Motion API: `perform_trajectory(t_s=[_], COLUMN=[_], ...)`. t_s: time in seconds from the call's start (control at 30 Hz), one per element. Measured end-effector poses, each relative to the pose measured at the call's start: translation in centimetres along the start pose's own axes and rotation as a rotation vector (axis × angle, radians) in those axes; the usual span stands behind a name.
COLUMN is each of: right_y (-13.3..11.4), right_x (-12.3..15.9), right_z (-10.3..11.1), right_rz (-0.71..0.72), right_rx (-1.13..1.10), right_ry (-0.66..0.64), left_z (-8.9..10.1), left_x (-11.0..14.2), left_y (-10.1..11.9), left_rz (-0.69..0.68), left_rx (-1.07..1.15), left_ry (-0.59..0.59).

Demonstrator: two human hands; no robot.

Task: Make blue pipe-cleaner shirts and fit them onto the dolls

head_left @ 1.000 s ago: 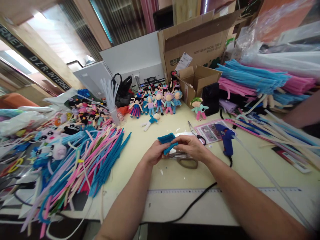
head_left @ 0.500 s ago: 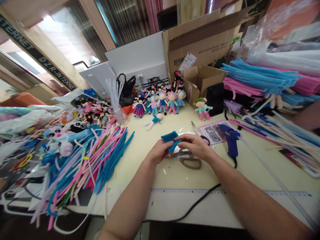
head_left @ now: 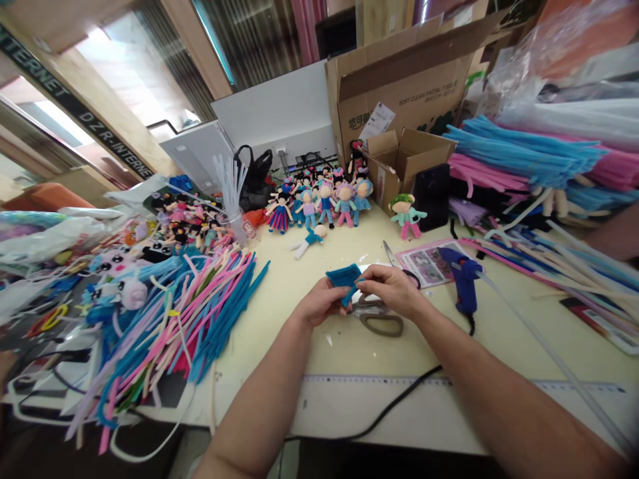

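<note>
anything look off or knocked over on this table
The white-legged doll lies flat in front of the upright dolls, so it looks toppled. At left, some fuzzy stems stick out past the table, as if slipping off. I see no spill or breakage.

Okay, so the far middle is a whole crowd of little dolls point(head_left: 325, 205), with a black plastic bag point(head_left: 256, 179) just left of them and a big cardboard box point(head_left: 399, 93) behind, towards the right. Smaller open box point(head_left: 424, 150) sits in front of that one. There's a green-haired doll point(head_left: 407, 216) off to the right, plus one in white pants point(head_left: 308, 241) lying down nearer. Left side's got a messy heap of colorful fuzzy stems point(head_left: 170, 319); far right has light blue bundles point(head_left: 524, 150) stacked over pink ones point(head_left: 492, 174).
</note>
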State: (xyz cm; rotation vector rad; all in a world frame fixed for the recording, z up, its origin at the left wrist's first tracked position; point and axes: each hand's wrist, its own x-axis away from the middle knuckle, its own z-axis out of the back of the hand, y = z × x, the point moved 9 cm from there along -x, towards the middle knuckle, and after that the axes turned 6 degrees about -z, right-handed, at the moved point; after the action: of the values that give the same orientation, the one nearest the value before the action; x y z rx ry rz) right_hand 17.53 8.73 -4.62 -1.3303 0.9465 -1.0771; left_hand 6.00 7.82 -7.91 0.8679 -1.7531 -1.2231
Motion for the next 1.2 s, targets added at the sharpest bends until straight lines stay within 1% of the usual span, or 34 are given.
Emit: perform_trajectory(t_s=[0.07, 0.1, 0.2, 0.27, 0.37, 0.47, 0.57, 0.8, 0.87, 0.97, 1.07, 1.2], right_y=[0.1, 0.1, 0.0, -0.1, -0.1, 0.0, 0.2, 0.1, 0.1, -0.1, -0.5, -1.3], right_x=[0.0, 0.0, 0.0, 0.0, -0.2, -0.3, -0.4, -0.2, -0.1, 0.0, 0.3, 0.7], right_z=[0.0, 0.0, 0.0, -0.1, 0.6, 1.0, 0.5, -0.5, -0.6, -0.6, -0.5, -0.3], right_rz=[-0.010, -0.016, -0.023, -0.016, 0.008, 0.054, 0.063, 0.016, 0.009, 0.021, 0.059, 0.125], right_rx=[0.017, 0.034, 0.066, 0.031, -0.038, -0.009, 0.032, -0.067, -0.093, -0.093, -0.053, 0.028], right_ry=[-0.002, -0.002, -0.018, -0.040, 0.009, 0.048, 0.023, -0.066, -0.078, -0.062, -0.028, 0.024], left_z=[0.2, 0.5, 1.7, 2.0, 1.6, 0.9, 0.3, -0.2, -0.3, -0.1, 0.0, -0.1], left_x=[-0.1, -0.2, -0.3, -0.3, -0.3, -0.2, -0.1, 0.1, 0.1, 0.1, 0.0, 0.0], left_y=[0.2, 0.4, 0.9, 1.1, 1.2, 0.9, 0.7, 1.0, 1.0, 0.9, 0.6, 0.6], left_rz=[-0.028, -0.051, -0.106, -0.122, -0.128, -0.101, -0.072, -0.071, -0.073, -0.072, -0.061, -0.059], left_rx=[-0.012, -0.014, 0.002, 0.007, -0.010, -0.022, 0.003, 0.083, 0.086, 0.080, 0.073, 0.069], left_ry=[0.010, 0.037, 0.170, 0.203, 0.156, 0.088, 0.046, -0.007, -0.017, -0.012, 0.006, 0.002])
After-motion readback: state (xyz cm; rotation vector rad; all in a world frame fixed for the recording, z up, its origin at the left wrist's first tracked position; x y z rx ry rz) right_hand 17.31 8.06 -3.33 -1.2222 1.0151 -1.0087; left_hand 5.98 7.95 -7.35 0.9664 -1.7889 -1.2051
